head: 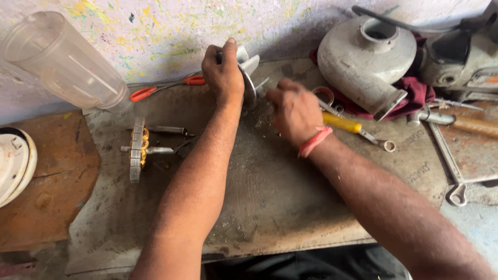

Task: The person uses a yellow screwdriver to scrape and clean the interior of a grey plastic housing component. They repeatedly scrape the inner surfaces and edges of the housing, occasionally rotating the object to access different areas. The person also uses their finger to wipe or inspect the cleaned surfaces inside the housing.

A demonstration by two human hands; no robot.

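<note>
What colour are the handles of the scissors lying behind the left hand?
Orange-red handles on the scissors, seen clearly in the head view, beside the left hand.

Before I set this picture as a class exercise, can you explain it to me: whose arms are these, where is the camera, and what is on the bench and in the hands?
The one picture comes from a camera worn on a person's head, looking down at their own bare arms over a worn workbench. The left hand grips a small metal part with fins, standing on edge. The right hand, a pink band at its wrist, works a thin tool against that part; the tool itself is mostly hidden. Lying around: orange-handled scissors, a motor rotor with copper windings, a yellow-handled tool, a grey pump housing on a dark red cloth, a spanner, and a clear plastic jar.
</note>
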